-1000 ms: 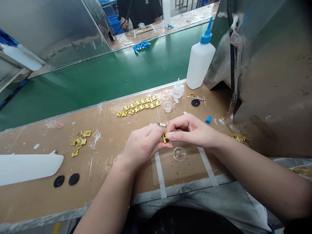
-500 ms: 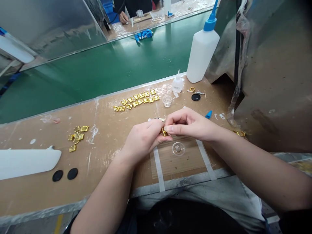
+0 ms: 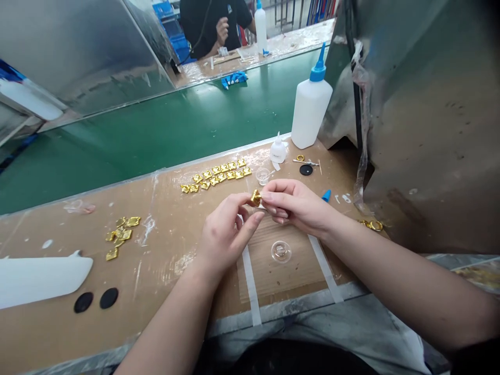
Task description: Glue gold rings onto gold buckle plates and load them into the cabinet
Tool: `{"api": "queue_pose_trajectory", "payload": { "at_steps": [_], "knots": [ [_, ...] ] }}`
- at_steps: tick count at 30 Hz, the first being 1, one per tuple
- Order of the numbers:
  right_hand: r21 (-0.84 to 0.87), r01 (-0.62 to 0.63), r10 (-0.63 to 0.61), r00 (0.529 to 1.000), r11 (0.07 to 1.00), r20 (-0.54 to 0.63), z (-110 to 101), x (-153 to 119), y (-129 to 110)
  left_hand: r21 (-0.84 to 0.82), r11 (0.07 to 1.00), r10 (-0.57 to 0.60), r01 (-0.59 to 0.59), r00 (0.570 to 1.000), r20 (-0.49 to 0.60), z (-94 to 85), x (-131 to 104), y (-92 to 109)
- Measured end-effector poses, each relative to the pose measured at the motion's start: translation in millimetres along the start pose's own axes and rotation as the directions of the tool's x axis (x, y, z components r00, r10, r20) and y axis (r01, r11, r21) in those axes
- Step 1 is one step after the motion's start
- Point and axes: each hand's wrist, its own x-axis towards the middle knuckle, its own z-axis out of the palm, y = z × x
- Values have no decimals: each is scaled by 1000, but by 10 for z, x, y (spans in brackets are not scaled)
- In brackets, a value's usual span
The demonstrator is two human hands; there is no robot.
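Note:
A small shiny gold piece [image 3: 255,198] is held up between my hands above the cardboard-covered table. My right hand [image 3: 291,203] pinches its right side between thumb and fingertips. The fingers of my left hand [image 3: 230,226] touch its left side, with the thumb lowered and apart from it. Below my hands, a small clear dish [image 3: 281,251] with something in it sits on a taped board [image 3: 289,276]. Beyond them stand a clear cup [image 3: 263,176] with a stick and a small white bottle [image 3: 278,150]. Two rows of gold pieces [image 3: 222,176] lie to the left of the cup.
A large white bottle [image 3: 311,112] stands at the back right beside a metal panel [image 3: 429,130]. A pile of gold pieces [image 3: 122,235], two black discs [image 3: 108,298] and a white part [image 3: 42,278] lie left. A person [image 3: 214,28] is across the green belt [image 3: 156,135].
The gold piece has been raised and shows more. My left thumb has opened away from it. The camera view has tilted up, and the person opposite has lifted a hand.

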Motion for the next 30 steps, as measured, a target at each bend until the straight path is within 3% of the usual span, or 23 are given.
{"api": "queue_pose_trajectory", "payload": {
  "at_steps": [2, 4, 7, 9, 12, 17, 20, 25, 30],
  "knots": [
    [-158, 99, -107, 993, 982, -44, 5, -6, 3, -131, 987, -100, 95, 995, -29, 35, -13, 29],
    [-356, 229, -263, 963, 906, -50, 25, -22, 2, -306, 936, -188, 176, 982, -13, 61, -9, 59],
    [-617, 415, -475, 877, 669, 76, 62, -51, 7, -529, 809, -277, 257, 960, 44, 75, 21, 84],
    [-707, 488, -531, 827, 513, 186, 71, -67, 27, -615, 723, -324, 315, 941, 101, 76, 41, 81],
    [-750, 519, -563, 791, 411, 238, 58, -79, 70, -698, 600, -388, 391, 905, 173, 88, 55, 62],
    [-740, 516, -595, 780, 432, 196, 50, -95, 65, -812, 363, -425, 457, 857, 292, 118, 75, 51],
    [-731, 475, -593, 797, 490, 120, 67, -108, 15, -831, 284, -452, 479, 831, 325, 110, 98, 68],
    [-753, 392, -576, 817, 528, 22, 71, -91, -19, -821, 237, -486, 520, 795, 363, 74, 118, 86],
    [-778, 381, -512, 854, 499, 90, 44, -68, 7, -797, 242, -489, 554, 779, 393, 59, 110, 53]
  ]
}}
